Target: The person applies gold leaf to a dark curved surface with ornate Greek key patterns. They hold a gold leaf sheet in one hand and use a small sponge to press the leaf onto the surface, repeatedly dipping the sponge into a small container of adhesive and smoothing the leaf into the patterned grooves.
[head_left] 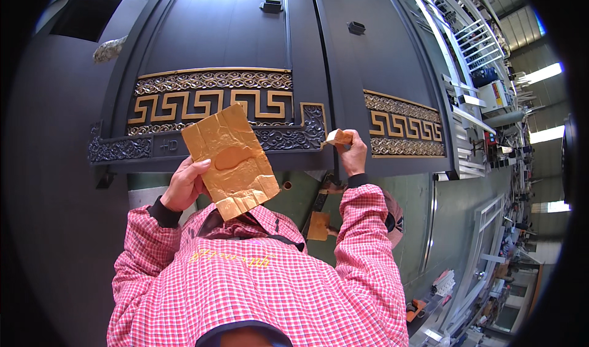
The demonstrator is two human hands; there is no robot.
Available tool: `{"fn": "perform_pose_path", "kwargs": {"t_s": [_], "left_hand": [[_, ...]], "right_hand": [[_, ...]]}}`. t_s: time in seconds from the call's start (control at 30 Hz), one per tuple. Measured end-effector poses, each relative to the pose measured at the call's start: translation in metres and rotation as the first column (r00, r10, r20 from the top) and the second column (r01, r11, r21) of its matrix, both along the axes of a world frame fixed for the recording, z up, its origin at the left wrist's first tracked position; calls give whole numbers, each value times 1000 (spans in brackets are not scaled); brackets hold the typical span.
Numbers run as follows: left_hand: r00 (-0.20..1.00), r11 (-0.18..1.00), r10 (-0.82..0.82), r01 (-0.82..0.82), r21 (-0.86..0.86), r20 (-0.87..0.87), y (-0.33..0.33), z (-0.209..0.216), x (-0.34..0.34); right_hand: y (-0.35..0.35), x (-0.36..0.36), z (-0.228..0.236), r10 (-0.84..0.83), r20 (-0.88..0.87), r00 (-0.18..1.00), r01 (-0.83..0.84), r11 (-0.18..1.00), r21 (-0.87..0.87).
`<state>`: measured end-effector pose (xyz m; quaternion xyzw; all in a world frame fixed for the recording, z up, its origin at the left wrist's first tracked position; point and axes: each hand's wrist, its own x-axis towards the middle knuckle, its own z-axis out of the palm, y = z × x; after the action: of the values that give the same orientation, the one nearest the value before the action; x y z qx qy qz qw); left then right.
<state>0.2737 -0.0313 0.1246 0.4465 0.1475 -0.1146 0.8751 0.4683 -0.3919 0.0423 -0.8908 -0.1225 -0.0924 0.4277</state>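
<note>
We stand before a dark metal door (233,34) whose lower band carries a gold key-pattern trim (211,104) over black scrollwork. Our left hand (184,184) holds a creased gold sheet (232,160) up in front of that band, the fingers clenched on the sheet's left edge with the thumb laid across its face. The sheet is tilted, its upper corner overlapping the trim and its torn lower edge hanging just above our pink checked shirt (257,279).

Our right hand (353,154) is raised to the vertical seam between the two door leaves. Its fingers pinch a small tan pad (338,138), which touches the door at the seam, just left of the second stretch of gold trim (405,126) on the right leaf.

Below, between our sleeves, a brown brush-like tool (319,225) lies on the green floor (448,224). Off to the right, white metal frames (475,40) lean in the workshop, well apart from us.
</note>
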Motion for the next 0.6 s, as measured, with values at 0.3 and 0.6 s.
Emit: {"fn": "perform_pose_path", "kwargs": {"t_s": [0.3,0.6], "left_hand": [[999,999,-40,40,10,25,-1,5,2],[998,999,45,-44,-26,35,-5,5,4]], "right_hand": [[-10,-1,3,74,-69,995,-74,997,-4],[10,-8,40,47,13,999,-46,996,-71]]}}
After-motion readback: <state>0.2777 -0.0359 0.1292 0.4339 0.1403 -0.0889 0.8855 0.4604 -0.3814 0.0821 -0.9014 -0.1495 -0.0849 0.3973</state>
